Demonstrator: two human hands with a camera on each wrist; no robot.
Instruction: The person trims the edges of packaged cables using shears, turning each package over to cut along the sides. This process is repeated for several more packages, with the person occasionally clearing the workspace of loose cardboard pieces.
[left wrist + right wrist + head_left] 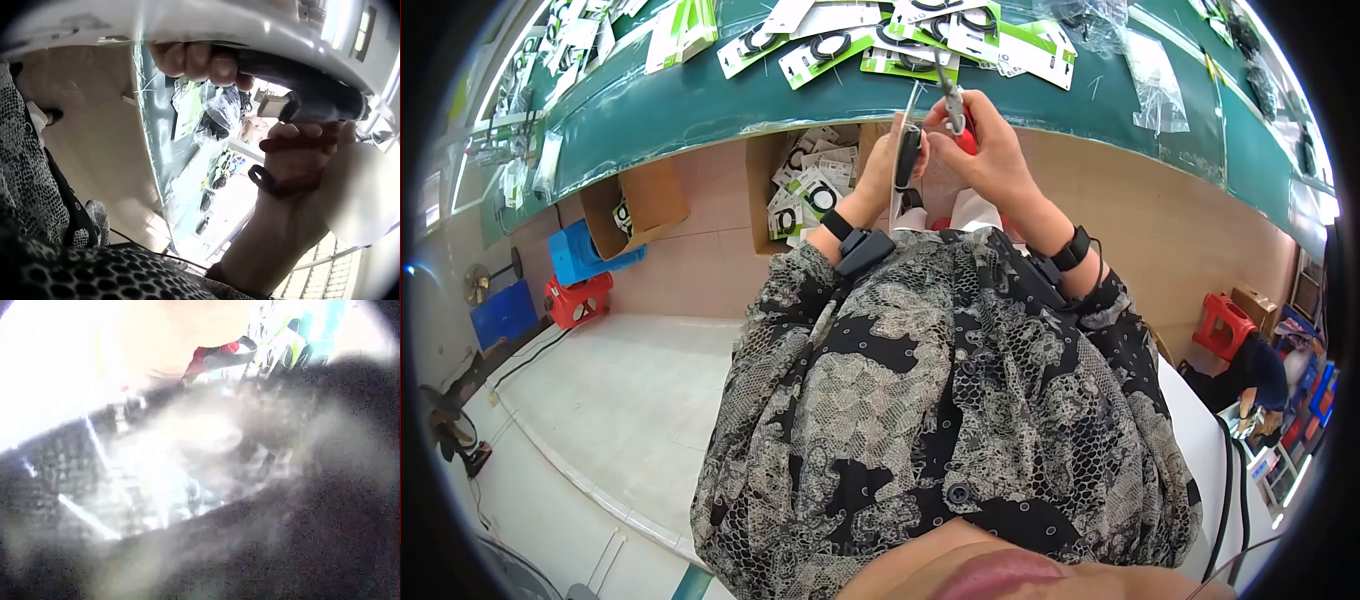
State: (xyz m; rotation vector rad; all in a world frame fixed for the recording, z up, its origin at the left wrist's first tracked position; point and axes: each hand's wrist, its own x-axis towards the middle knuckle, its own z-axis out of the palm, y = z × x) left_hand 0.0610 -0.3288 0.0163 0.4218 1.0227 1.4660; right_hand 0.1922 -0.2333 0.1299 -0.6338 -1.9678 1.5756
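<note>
A packing workshop: long green bench (pixel 700 100) strewn with carded cable packs (pixel 830 50); cardboard boxes (pixel 645 205) beneath

- Head view: from above the person, aimed steeply down over the patterned shirt (pixel 940 400) to the green table (pixel 700 100) edge; wide, at mid distance.
- Left wrist view: from under the left hand (pixel 200 62), very near, facing across the dark plug (pixel 306 90) to the right hand (pixel 300 156). It shares both hands, the plug and the table edge with the head view.
- Right wrist view: pressed close, blurred and glared. Only the red-handled pliers (pixel 215 356) match the head view.
</note>
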